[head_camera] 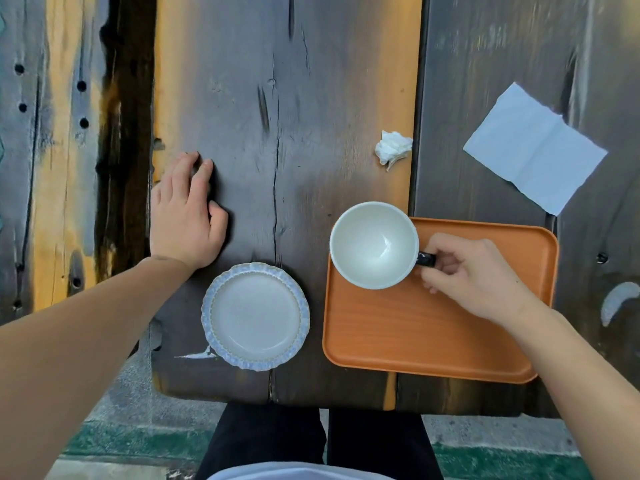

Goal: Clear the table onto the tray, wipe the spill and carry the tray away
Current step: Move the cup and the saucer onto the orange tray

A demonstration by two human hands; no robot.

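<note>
An orange tray (415, 327) lies on the dark wooden table (298, 98) at the near right. My right hand (474, 275) grips the dark handle of an empty white cup (374, 244) over the tray's far left corner. Whether the cup touches the tray I cannot tell. A pale blue saucer (255, 316) sits left of the tray near the table's front edge. My left hand (187, 216) rests flat on the table beyond the saucer, holding nothing. A crumpled white tissue (393, 147) lies beyond the cup. A flat white napkin (533, 147) lies at the far right.
A small wet streak (197, 355) marks the table by the saucer's near left edge. The table's left edge runs beside weathered planks (62, 168). My dark trousers (311, 441) show below the front edge, above a concrete and green floor.
</note>
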